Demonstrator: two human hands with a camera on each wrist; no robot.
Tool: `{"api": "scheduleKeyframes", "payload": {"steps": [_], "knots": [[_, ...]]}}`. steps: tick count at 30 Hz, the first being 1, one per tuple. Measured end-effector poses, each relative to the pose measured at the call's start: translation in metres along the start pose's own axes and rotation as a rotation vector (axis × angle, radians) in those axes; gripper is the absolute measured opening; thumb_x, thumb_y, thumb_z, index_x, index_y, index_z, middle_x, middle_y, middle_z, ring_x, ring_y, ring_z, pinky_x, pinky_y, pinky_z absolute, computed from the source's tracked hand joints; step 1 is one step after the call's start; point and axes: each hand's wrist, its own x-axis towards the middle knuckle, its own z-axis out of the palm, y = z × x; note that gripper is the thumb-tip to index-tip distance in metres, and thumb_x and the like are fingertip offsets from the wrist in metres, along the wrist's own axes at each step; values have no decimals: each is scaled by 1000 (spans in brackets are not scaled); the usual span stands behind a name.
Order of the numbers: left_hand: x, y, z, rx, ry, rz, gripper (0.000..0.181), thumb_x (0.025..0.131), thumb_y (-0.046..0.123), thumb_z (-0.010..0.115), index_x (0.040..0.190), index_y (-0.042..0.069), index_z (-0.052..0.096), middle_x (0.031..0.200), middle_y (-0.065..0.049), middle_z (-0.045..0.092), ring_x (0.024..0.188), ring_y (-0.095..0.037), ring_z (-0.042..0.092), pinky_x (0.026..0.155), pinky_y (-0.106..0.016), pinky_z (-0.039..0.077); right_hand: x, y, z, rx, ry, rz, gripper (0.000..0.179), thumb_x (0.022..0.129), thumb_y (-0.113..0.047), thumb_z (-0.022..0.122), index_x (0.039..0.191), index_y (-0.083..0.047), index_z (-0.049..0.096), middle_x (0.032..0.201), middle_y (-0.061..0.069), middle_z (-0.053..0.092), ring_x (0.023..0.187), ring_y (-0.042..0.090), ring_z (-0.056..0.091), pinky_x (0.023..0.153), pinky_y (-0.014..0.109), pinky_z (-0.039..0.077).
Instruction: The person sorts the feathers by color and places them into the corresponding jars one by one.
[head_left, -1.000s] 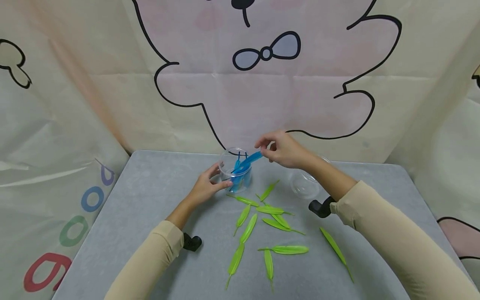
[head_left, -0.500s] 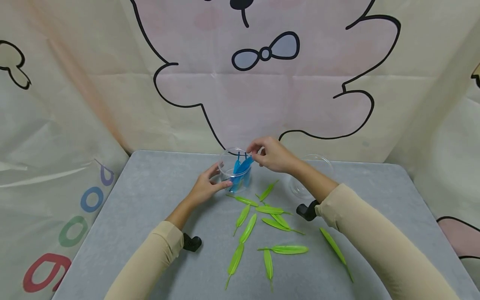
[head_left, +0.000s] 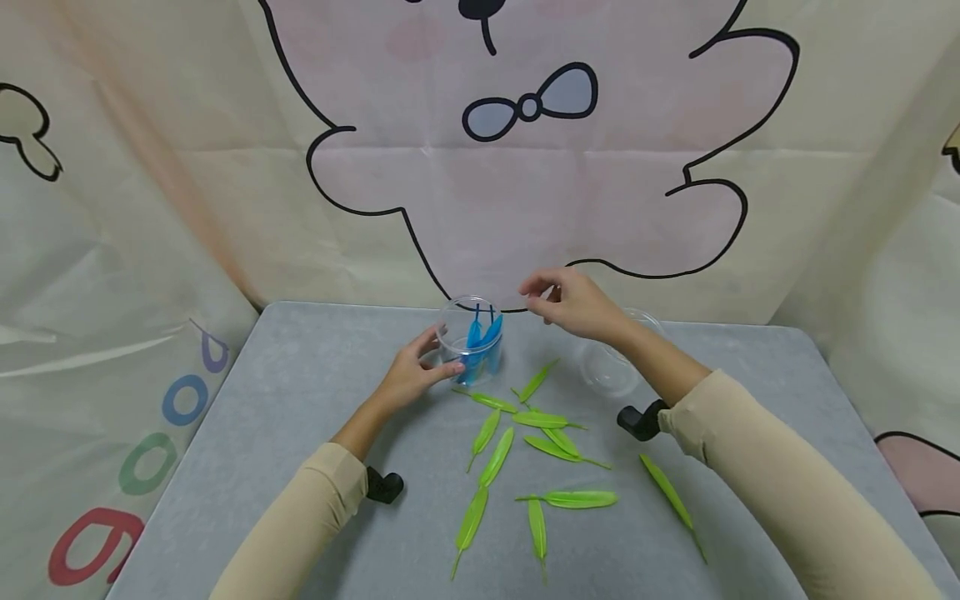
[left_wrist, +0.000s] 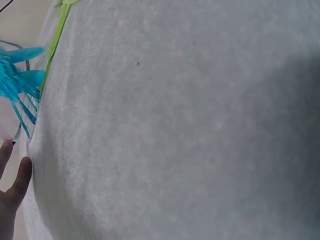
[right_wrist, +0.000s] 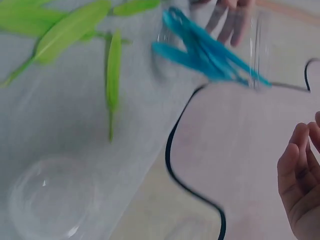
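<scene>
A clear plastic cup (head_left: 453, 340) stands toward the back of the table with several blue feathers (right_wrist: 200, 50) in it. My left hand (head_left: 411, 373) grips the cup from its left side, thumb across the front and fingers behind. In the left wrist view, part of that hand (left_wrist: 14, 192) shows at the lower left, below the blue feathers. To the right of the cup and above the table, my right hand (head_left: 572, 305) is held with loosely bent fingers and nothing between them. The right wrist view shows its fingers (right_wrist: 295, 170) apart from the cup.
Several green feathers (head_left: 498, 457) lie scattered over the middle of the grey table (head_left: 300, 358). One more green feather (head_left: 670, 495) lies off to the right. A second clear plastic container (head_left: 611, 371) stands behind my right forearm. A printed cloth (head_left: 510, 208) hangs behind the table.
My right hand lowered a blue feather into the cup, let it go and drew back up to the right. My left hand stays on the cup.
</scene>
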Motion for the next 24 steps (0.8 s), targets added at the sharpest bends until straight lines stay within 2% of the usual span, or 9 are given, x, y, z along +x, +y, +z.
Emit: {"api": "scheduleKeyframes", "payload": {"steps": [4, 8, 13, 16, 21, 24], "knots": [[0, 1, 0, 16, -4, 9, 83, 89, 31, 77, 156, 10, 32, 155, -10, 41, 140, -33, 41, 104, -54, 44, -18, 14, -25, -30, 59, 10, 20, 98, -15, 61, 115, -5, 68, 105, 10, 66, 85, 25, 62, 70, 32, 51], [0, 1, 0, 36, -3, 14, 83, 89, 32, 77, 156, 10, 32, 154, -10, 42, 139, -33, 43, 103, -53, 45, -36, 27, -48, -15, 124, 23, 22, 98, -14, 62, 117, -4, 68, 109, 12, 67, 92, 20, 61, 75, 26, 50], [0, 1, 0, 48, -3, 21, 84, 89, 33, 77, 156, 10, 32, 155, -12, 41, 138, -34, 43, 102, -54, 45, -57, 43, -67, 0, 175, 49, 24, 98, -14, 63, 119, -3, 67, 111, 11, 67, 96, 10, 59, 78, 19, 48], [-1, 0, 0, 48, -1, 20, 84, 89, 33, 77, 156, 10, 32, 154, -12, 41, 138, -34, 43, 102, -54, 45, -67, 53, -72, -9, 183, 65, 28, 99, -17, 61, 123, -2, 65, 116, 13, 66, 100, 10, 58, 81, 17, 46], [-1, 0, 1, 42, -3, 24, 85, 88, 33, 77, 156, 10, 31, 154, -13, 41, 138, -35, 43, 103, -55, 44, -80, 67, -71, 3, 187, 135, 38, 101, -26, 59, 132, -4, 58, 129, 13, 61, 118, 21, 54, 89, 15, 41], [-1, 1, 1, 37, -6, 31, 85, 89, 33, 77, 156, 10, 31, 155, -14, 40, 138, -36, 42, 103, -56, 44, -86, 76, -68, 34, 208, 134, 42, 102, -26, 58, 138, -4, 53, 136, 13, 56, 126, 26, 50, 92, 15, 38]]}}
